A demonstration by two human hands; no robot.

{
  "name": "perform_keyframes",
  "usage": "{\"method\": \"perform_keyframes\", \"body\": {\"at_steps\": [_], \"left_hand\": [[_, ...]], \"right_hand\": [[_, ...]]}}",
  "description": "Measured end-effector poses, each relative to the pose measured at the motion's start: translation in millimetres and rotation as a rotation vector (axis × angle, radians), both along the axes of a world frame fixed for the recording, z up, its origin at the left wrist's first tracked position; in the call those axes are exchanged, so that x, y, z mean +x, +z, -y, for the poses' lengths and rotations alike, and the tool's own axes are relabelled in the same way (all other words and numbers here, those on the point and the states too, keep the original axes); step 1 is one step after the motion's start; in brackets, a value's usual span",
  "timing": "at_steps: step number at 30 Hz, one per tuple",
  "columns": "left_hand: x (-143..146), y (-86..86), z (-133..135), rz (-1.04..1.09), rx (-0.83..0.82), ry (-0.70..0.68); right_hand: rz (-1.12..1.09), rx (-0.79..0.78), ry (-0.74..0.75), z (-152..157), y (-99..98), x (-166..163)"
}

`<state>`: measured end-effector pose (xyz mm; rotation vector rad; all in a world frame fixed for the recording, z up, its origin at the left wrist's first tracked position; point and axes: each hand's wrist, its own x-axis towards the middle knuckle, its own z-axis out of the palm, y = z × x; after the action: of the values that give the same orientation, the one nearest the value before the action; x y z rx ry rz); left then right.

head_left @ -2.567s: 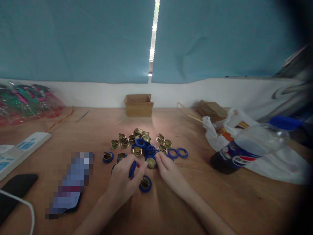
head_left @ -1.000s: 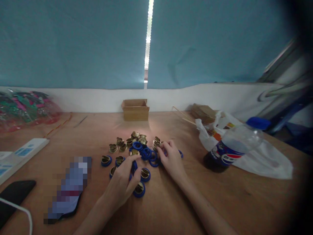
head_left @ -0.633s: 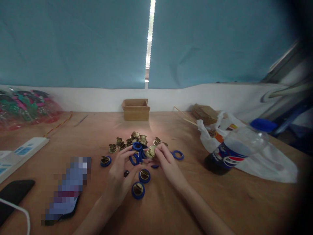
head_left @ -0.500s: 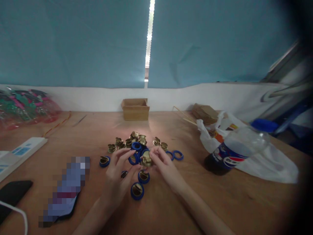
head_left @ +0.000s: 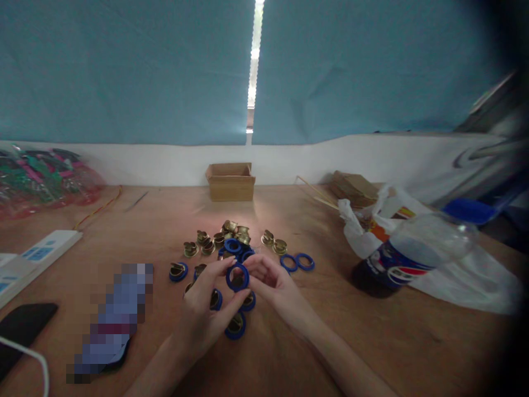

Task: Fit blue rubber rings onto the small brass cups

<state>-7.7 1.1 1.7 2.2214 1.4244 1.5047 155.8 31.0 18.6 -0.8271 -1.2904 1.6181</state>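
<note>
Between the thumb and fingertips of my left hand a blue ring stands nearly upright, facing me. My right hand is closed, its fingertips against the ring's right edge. What it grips behind the ring is hidden. Several brass clip-like fittings lie heaped beyond my hands, mixed with blue rings. Close to my left hand is a blue ring with a brass fitting in it; a similar one lies farther left. Two bare blue rings lie right of my right hand.
A cardboard box stands against the back wall. To the right, a cola bottle lies on a white plastic bag. At left are a pixelated phone-like object, a power strip and a black device.
The brass fitting seen in my right fingers is now out of sight. My left hand has brought the blue ring rightward and upright, against my right fingertips. The view has shifted slightly.
</note>
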Motion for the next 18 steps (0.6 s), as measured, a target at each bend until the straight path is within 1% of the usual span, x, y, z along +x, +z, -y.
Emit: {"method": "perform_keyframes", "body": {"at_steps": [3, 7, 13, 18], "left_hand": [[0.4, -1.4, 0.3, -0.041, -0.001, -0.027], [0.3, -3.4, 0.9, -0.047, -0.022, -0.072], [1.2, -2.7, 2.1, -0.023, -0.003, -0.133], [1.4, -6.0, 2.0, -0.003, -0.003, -0.165]], "right_hand": [[-0.013, -0.007, 0.012, 0.4, 0.0, 0.8], [-0.052, -0.045, 0.003, 1.3, -1.0, 1.9], [-0.174, -0.18, -0.085, -0.5, -1.0, 3.8], [-0.254, -0.258, -0.076, -2.3, 1.9, 4.4]]}}
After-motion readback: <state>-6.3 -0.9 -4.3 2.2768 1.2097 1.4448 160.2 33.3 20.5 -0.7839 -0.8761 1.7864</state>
